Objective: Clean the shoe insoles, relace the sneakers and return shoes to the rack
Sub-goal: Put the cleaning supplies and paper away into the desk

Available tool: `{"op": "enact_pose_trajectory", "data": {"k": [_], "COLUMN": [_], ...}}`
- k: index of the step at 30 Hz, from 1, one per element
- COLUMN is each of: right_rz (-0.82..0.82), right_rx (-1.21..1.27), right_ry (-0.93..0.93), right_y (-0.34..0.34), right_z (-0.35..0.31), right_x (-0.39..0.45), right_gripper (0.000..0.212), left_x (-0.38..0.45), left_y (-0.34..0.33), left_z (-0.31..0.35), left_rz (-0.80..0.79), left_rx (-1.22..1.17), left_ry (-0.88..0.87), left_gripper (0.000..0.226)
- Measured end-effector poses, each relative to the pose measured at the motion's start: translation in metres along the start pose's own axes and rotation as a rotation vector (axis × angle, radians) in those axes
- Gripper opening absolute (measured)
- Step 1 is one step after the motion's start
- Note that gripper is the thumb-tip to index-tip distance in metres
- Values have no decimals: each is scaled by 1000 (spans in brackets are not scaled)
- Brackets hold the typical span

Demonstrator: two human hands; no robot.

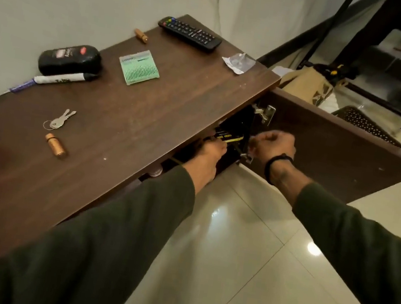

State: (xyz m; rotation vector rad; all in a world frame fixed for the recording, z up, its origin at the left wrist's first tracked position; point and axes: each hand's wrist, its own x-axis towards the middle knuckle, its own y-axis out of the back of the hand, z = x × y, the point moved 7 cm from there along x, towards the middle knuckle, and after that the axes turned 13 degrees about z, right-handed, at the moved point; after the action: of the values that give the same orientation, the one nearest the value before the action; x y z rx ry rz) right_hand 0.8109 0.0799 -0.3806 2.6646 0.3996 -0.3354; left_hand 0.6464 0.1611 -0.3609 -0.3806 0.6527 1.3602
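Hands reach into the open dark wooden cabinet [324,149]: left hand [211,153] holds a black-and-yellow shoe [227,136] under the top, right hand [272,143] with curled fingers near it, its hold unclear.

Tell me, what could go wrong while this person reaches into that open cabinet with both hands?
1. The cabinet door stands wide open beside the right hand; an arm or leg might bump its edge or metal hinge.
2. Both hands work in a dark interior, the left hand partly under the top, so whatever black and yellow item they handle could snag or drop unseen.
3. The floor tiles look glossy, possibly slippery.
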Motion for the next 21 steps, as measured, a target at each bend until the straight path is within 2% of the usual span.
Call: {"op": "enact_pose_trajectory", "data": {"k": [2, 4, 5, 8, 11, 13, 15, 17, 19, 21], "right_rz": [35, 73, 84, 115, 85, 82, 133, 210, 249, 197], "right_rx": [-40, -59, -56, -40, -67, -96, -142, -213, -229, -174], "right_ry": [60, 66, 55, 20, 42, 63, 147, 374, 648, 831], "right_y": [-13, -23, -26, -30, -26, -15, 1, 12, 17, 14], "right_z": [-2, -1, -2, -4, -13, -17, -30, -56, -89, -121], "right_x": [2, 3, 1, -12, -35, -45, -60, -82, -111, -146], "right_gripper": [7, 12, 15, 31, 46, 48, 44, 33, 20, 14], "left_x": [6, 4, 1, -16, -69, -106, -133, -139, -128, -110], "left_y": [-7, -8, -8, 3, 24, 49, 85, 124, 154, 181], "left_z": [2, 5, 5, 5, 3, 4, 28, 68, 115, 157], "left_rz": [-54, -55, -65, -98, -296, -449, -504, -398, -161, 49], "left_rx": [88, 147, 158, 211, 503, 728, 774, 731, 842, 883], "left_ry": [21, 8, -31, -232, -436, -548, -691, -811, -1025, -1159], "left_gripper": [32, 18, 21, 51, 52, 54, 47, 32, 18, 15]}}
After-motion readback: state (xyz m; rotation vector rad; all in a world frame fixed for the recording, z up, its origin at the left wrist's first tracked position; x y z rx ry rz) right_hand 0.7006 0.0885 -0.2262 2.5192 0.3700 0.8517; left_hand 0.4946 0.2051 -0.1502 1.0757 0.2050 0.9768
